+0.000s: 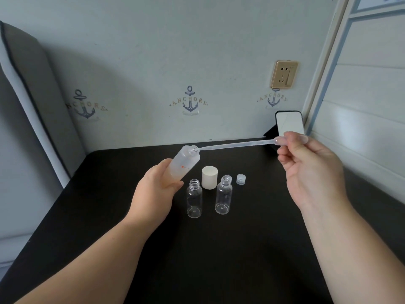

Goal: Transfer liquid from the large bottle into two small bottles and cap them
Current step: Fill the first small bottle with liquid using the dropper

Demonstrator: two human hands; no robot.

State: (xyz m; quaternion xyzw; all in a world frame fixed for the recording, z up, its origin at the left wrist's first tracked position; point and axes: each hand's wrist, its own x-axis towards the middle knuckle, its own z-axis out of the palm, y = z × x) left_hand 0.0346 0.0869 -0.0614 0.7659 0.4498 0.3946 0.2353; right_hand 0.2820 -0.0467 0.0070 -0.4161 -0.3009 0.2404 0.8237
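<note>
Pipette tip meets the big bottle's mouth.
Left hand (156, 189) grips the tilted bottle (185, 163) above two open vials (194, 199); right hand (311, 170) pinches the pipette (236, 145) bulb, likely to draw liquid.

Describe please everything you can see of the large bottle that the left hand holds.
The large bottle is frosted, translucent plastic with a small red mark and grey letters on its side. It is uncapped, its threaded neck open. The left hand grips its lower body and holds it above the black table, tilted up and to the right. The tip of the clear pipette meets its mouth.
</note>
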